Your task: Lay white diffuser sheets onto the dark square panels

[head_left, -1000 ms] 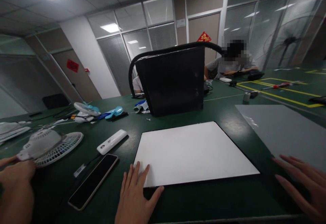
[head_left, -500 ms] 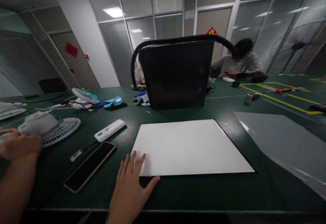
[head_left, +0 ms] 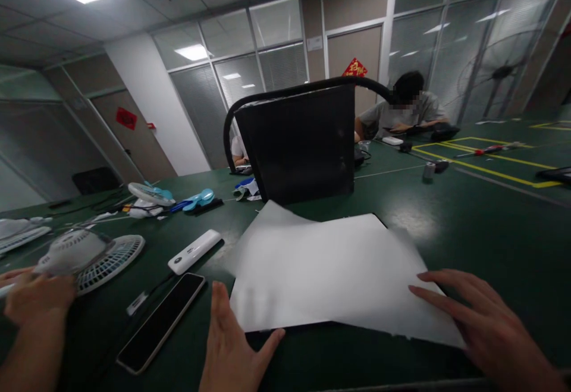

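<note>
My left hand (head_left: 232, 344) lies flat and open on the green table (head_left: 491, 231), fingertips at the near left corner of a white board (head_left: 289, 327) with a dark edge. A pale thin sheet (head_left: 348, 273), blurred by motion, lies skewed over most of that board. My right hand (head_left: 473, 320) rests on the sheet's near right corner. Its fingers are stretched out and apart, so it is open.
A black phone (head_left: 160, 323) and a white power bank (head_left: 195, 251) lie left of the board. Another person's hand (head_left: 38, 300) holds a small white fan (head_left: 89, 255) at far left. A black case with an arched handle (head_left: 303, 142) stands behind the board. A person sits at the back (head_left: 401, 112).
The pale sheet that lay on the table to the right now covers the white board. My right hand has come back into view on it. My left hand has stayed put.
</note>
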Available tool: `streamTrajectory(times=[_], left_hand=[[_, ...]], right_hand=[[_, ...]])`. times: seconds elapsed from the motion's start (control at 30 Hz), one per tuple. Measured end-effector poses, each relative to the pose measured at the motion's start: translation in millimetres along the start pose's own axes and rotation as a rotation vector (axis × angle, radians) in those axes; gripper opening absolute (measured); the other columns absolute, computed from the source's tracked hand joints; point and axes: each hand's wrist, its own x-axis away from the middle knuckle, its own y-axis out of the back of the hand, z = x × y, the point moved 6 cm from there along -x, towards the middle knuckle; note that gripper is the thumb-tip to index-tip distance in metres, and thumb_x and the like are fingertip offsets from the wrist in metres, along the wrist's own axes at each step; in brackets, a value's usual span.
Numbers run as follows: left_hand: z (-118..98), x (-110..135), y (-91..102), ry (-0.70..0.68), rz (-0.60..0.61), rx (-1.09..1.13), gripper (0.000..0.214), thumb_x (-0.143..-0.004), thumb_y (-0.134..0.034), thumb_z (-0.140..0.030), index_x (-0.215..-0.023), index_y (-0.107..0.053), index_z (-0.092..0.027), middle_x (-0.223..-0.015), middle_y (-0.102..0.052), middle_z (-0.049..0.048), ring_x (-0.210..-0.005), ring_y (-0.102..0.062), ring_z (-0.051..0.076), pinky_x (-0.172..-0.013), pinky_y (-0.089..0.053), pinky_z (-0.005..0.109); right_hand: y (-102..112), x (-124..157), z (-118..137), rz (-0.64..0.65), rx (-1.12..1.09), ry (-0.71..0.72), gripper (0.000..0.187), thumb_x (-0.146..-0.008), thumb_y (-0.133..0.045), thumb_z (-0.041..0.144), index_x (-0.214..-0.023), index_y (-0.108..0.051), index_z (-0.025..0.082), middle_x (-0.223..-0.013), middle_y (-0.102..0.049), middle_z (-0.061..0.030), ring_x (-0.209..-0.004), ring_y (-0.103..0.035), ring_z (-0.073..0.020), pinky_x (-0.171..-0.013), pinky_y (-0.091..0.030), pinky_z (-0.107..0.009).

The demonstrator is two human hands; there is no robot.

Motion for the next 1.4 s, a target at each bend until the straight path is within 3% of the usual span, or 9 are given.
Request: streamTrajectory(times=[0.07,0.17,0.3,0.43,0.53,0.67,0.83,1.0,1.4], left_hand=[[-2.8,0.3,3.2,-0.041,-0.054,-0.003,0.131,-0.087,-0.069,-0.071,-0.171,0.017,-0.019,-0.184,0.0,0.0243,-0.168,-0.017,0.044,-0.13,-0.034,0.067],[-8.3,1.0,5.3,-0.084,-0.087,-0.045,0.117,-0.087,-0.068,-0.068,-0.174,-0.007,-0.019,-0.184,-0.003,0.0218,-0.169,-0.011,0.045,-0.132,-0.027,0.07],[-10.3,0.5,4.4,-0.101,-0.078,-0.103,0.089,-0.087,-0.067,-0.068,-0.16,-0.051,-0.02,-0.184,-0.006,0.0186,-0.169,-0.003,0.047,-0.132,-0.017,0.074],[-8.4,-3.9,-0.3,-0.106,0.048,-0.108,0.076,-0.084,-0.067,-0.069,-0.146,-0.068,-0.023,-0.175,-0.04,0.0163,-0.165,-0.028,0.044,-0.132,-0.024,0.07],[-11.5,-6.4,-0.4,-0.113,0.13,-0.098,0.069,-0.086,-0.066,-0.066,-0.142,-0.071,-0.026,-0.165,-0.057,0.0109,-0.159,-0.044,0.04,-0.131,-0.03,0.066],[-15.7,-8.0,6.3,-0.091,0.099,-0.123,0.067,-0.084,-0.068,-0.067,-0.138,-0.075,-0.028,-0.16,-0.063,0.0104,-0.155,-0.049,0.039,-0.131,-0.031,0.066],[-12.0,-7.4,6.5,-0.104,0.089,-0.131,0.069,-0.082,-0.07,-0.07,-0.137,-0.076,-0.028,-0.157,-0.063,0.013,-0.151,-0.053,0.041,-0.131,-0.031,0.066],[-6.3,-5.4,4.4,-0.105,0.074,-0.143,0.072,-0.083,-0.069,-0.073,-0.138,-0.075,-0.028,-0.156,-0.063,0.0125,-0.15,-0.052,0.043,-0.131,-0.031,0.067],[-12.1,-5.3,7.6,-0.105,0.071,-0.094,0.07,-0.084,-0.069,-0.07,-0.137,-0.076,-0.026,-0.154,-0.067,0.0113,-0.146,-0.055,0.043,-0.126,-0.039,0.066]], right_hand=[[-10.6,-8.5,-6.8,0.056,-0.003,-0.019,0.049,-0.089,-0.05,0.023,-0.125,-0.079,0.041,-0.13,-0.074,-0.0001,-0.112,-0.073,-0.0253,-0.098,-0.064,-0.043],[-23.4,-1.0,-27.2,0.126,-0.018,-0.184,0.059,-0.079,-0.049,0.021,-0.127,-0.079,0.038,-0.136,-0.072,0.0012,-0.111,-0.075,-0.0261,-0.096,-0.067,-0.045],[-35.7,9.1,-40.4,0.223,-0.119,-0.309,0.068,-0.073,-0.047,0.018,-0.132,-0.076,0.035,-0.145,-0.067,0.003,-0.128,-0.068,-0.0268,-0.119,-0.053,-0.053],[-39.4,2.3,-40.3,0.256,-0.174,-0.303,0.07,-0.074,-0.044,0.017,-0.135,-0.074,0.035,-0.148,-0.064,0.0046,-0.143,-0.057,-0.0258,-0.126,-0.042,-0.055],[-37.4,-2.1,-42.9,0.2,-0.175,-0.339,0.067,-0.077,-0.046,0.021,-0.138,-0.072,0.034,-0.152,-0.061,0.002,-0.143,-0.057,-0.0288,-0.124,-0.045,-0.058],[-30.9,-1.8,-46.4,0.101,-0.135,-0.41,0.064,-0.087,-0.049,0.033,-0.15,-0.061,0.029,-0.159,-0.055,-0.0068,-0.137,-0.062,-0.0332,-0.117,-0.053,-0.06],[-17.0,2.3,-46.3,0.014,-0.115,-0.455,0.054,-0.099,-0.04,0.038,-0.149,-0.058,0.026,-0.159,-0.054,-0.0091,-0.142,-0.057,-0.0331,-0.122,-0.049,-0.059],[-19.2,1.7,-38.4,0.092,-0.112,-0.386,0.051,-0.105,-0.034,0.042,-0.137,-0.071,0.029,-0.15,-0.064,-0.0032,-0.136,-0.063,-0.0279,-0.116,-0.056,-0.049],[-33.6,-2.1,-26.4,0.173,0.039,-0.302,0.051,-0.105,-0.041,0.054,-0.129,-0.078,0.029,-0.143,-0.068,-0.0044,-0.113,-0.074,-0.0297,-0.097,-0.067,-0.053]])
